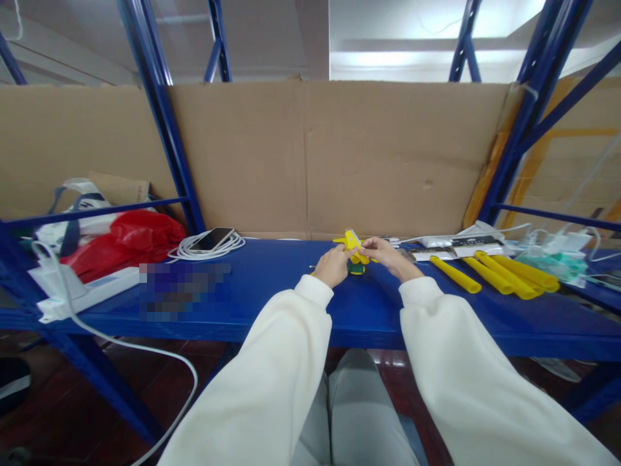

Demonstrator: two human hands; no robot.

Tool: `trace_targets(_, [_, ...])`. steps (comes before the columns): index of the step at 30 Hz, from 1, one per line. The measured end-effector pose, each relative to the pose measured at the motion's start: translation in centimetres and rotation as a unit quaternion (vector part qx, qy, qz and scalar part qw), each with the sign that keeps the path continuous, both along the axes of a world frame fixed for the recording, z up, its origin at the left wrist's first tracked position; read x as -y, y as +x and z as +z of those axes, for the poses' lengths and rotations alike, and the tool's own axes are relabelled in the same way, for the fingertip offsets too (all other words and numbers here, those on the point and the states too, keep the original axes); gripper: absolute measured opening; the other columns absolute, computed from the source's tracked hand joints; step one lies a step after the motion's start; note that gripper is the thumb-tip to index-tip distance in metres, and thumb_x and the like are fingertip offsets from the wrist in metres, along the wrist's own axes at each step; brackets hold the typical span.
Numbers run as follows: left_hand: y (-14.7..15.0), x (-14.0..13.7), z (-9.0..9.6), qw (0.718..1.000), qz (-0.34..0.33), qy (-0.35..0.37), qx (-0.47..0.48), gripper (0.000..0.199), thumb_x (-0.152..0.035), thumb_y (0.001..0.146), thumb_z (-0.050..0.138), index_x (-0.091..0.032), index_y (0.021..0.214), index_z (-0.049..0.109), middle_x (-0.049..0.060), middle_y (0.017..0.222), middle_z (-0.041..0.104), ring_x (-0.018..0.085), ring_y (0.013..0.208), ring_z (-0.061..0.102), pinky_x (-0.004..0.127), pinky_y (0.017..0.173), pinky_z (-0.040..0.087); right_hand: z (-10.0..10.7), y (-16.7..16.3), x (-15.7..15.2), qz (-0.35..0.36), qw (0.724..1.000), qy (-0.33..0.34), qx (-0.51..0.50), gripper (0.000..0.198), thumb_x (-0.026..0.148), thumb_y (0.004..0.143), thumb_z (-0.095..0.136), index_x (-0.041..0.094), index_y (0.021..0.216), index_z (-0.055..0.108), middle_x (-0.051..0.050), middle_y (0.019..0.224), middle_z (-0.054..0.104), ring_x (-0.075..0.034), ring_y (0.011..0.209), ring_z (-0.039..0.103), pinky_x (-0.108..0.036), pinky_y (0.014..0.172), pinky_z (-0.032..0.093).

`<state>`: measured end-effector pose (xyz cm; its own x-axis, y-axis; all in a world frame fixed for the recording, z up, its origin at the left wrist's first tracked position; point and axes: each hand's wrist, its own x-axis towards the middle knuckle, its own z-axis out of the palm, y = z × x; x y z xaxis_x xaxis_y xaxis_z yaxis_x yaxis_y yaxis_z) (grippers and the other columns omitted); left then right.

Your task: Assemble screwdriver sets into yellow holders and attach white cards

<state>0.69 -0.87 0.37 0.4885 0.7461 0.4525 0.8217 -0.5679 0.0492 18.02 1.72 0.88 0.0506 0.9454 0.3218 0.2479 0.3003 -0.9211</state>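
A small yellow plastic piece (pixel 350 240) with a pale flat part at its top is held up just over the blue shelf top, between my two hands. My left hand (pixel 332 265) is closed on its left side, the fingertips partly hidden. On the other side my right hand (pixel 384 255) pinches the piece near its lower right edge. Right below them lies a green and yellow object (pixel 357 268) like a tool handle, partly covered by my left hand. A thin tip pokes out left of that hand; whether it belongs to the handle I cannot tell.
Several yellow tubes (pixel 455 274) lie to the right, in front of flat black-and-white packets (pixel 478 246). Leftward are a phone (pixel 213 239) on a coiled white cable (pixel 233 243), a white power strip (pixel 109 288) and a red bag (pixel 140 239). Cardboard (pixel 388 155) closes off the back between blue posts.
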Motion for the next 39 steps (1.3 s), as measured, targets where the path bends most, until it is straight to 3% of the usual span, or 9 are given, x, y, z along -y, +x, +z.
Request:
trace_targets(5, [0.0, 0.1, 0.2, 1.000, 0.017, -0.005, 0.022, 0.053, -0.008, 0.091, 0.043, -0.027, 0.139, 0.056, 0.011, 0.124, 0.062, 0.022, 0.107, 0.064, 0.032, 0.093, 0.051, 0.4, -0.1, 0.3, -0.013, 0.998, -0.012, -0.067, 0.015, 0.017, 0.071, 0.071, 0.019, 0.074, 0.056, 0.002, 0.074, 0.063, -0.010, 0.067, 0.058, -0.022, 0.063, 0.047])
trace_targets(11, [-0.1, 0.2, 0.5, 1.000, 0.003, -0.006, 0.010, 0.053, -0.008, 0.092, 0.042, -0.025, 0.141, 0.054, 0.011, 0.122, 0.062, 0.022, 0.110, 0.063, 0.031, 0.095, 0.049, 0.4, -0.3, 0.9, 0.034, 0.997, -0.061, -0.021, 0.014, 0.009, 0.072, 0.068, 0.018, 0.079, 0.060, 0.001, 0.066, 0.065, -0.010, 0.058, 0.058, -0.021, 0.055, 0.045])
trace_targets(22, [-0.2, 0.1, -0.1, 0.998, 0.010, -0.006, -0.060, 0.068, -0.003, 0.089, 0.040, -0.033, 0.150, 0.040, 0.012, 0.127, 0.055, 0.023, 0.104, 0.066, 0.034, 0.090, 0.052, -0.2, 0.9, -0.4, 0.081, 0.991, -0.062, -0.085, 0.010, 0.016, 0.078, 0.066, 0.017, 0.089, 0.067, -0.003, 0.074, 0.070, -0.011, 0.057, 0.059, -0.022, 0.057, 0.048])
trace_targets(24, [-0.2, 0.2, 0.0, 0.999, 0.005, -0.006, -0.034, 0.067, -0.003, 0.089, 0.040, -0.033, 0.149, 0.042, 0.011, 0.128, 0.055, 0.022, 0.104, 0.066, 0.035, 0.092, 0.051, -0.3, 2.0, -0.8, 0.024, 0.997, -0.046, -0.058, 0.019, 0.019, 0.084, 0.059, 0.017, 0.099, 0.069, -0.006, 0.086, 0.072, -0.013, 0.067, 0.063, -0.025, 0.064, 0.051])
trace_targets(26, [-0.2, 0.1, 0.1, 1.000, -0.004, -0.010, 0.016, 0.066, -0.004, 0.089, 0.042, -0.033, 0.148, 0.043, 0.010, 0.127, 0.056, 0.022, 0.105, 0.065, 0.035, 0.095, 0.050, -0.6, 3.5, -1.3, -0.104, 0.994, -0.015, 0.011, 0.028, 0.017, 0.086, 0.053, 0.016, 0.108, 0.069, -0.010, 0.097, 0.073, -0.018, 0.084, 0.066, -0.030, 0.076, 0.053])
trace_targets(28, [-0.2, -0.2, 0.2, 0.995, -0.023, -0.018, 0.100, 0.066, -0.004, 0.089, 0.043, -0.032, 0.148, 0.044, 0.010, 0.126, 0.056, 0.023, 0.110, 0.063, 0.035, 0.097, 0.049, -1.1, 5.2, -1.6, -0.247, 0.958, -0.012, 0.142, 0.034, 0.011, 0.083, 0.050, 0.013, 0.110, 0.071, -0.015, 0.105, 0.072, -0.025, 0.102, 0.064, -0.038, 0.091, 0.050])
trace_targets(33, [0.1, -1.3, 0.1, 0.912, -0.077, -0.118, 0.386, 0.073, -0.003, 0.085, 0.047, -0.033, 0.151, 0.037, 0.011, 0.139, 0.049, 0.021, 0.109, 0.062, 0.033, 0.085, 0.056, -2.8, 7.9, -1.7, -0.335, 0.868, -0.085, 0.357, 0.040, 0.013, 0.084, 0.050, 0.019, 0.115, 0.073, -0.017, 0.130, 0.061, -0.035, 0.126, 0.049, -0.050, 0.103, 0.040])
trace_targets(37, [0.7, -1.0, 0.3, 0.824, -0.089, -0.244, 0.503, 0.076, -0.004, 0.082, 0.053, -0.033, 0.151, 0.039, 0.011, 0.157, 0.032, 0.023, 0.103, 0.064, 0.026, 0.063, 0.059, -3.4, 7.9, -1.7, -0.320, 0.844, -0.099, 0.420, 0.044, 0.014, 0.085, 0.048, 0.022, 0.124, 0.069, -0.017, 0.140, 0.053, -0.038, 0.130, 0.043, -0.058, 0.103, 0.038])
trace_targets(39, [0.8, -0.6, 0.6, 0.783, -0.113, -0.303, 0.532, 0.079, -0.002, 0.080, 0.052, -0.033, 0.151, 0.037, 0.009, 0.155, 0.038, 0.022, 0.100, 0.066, 0.019, 0.055, 0.055, -3.4, 7.8, -1.8, -0.307, 0.837, -0.104, 0.442, 0.048, 0.014, 0.086, 0.045, 0.021, 0.129, 0.066, -0.019, 0.143, 0.049, -0.038, 0.131, 0.041, -0.060, 0.103, 0.036])
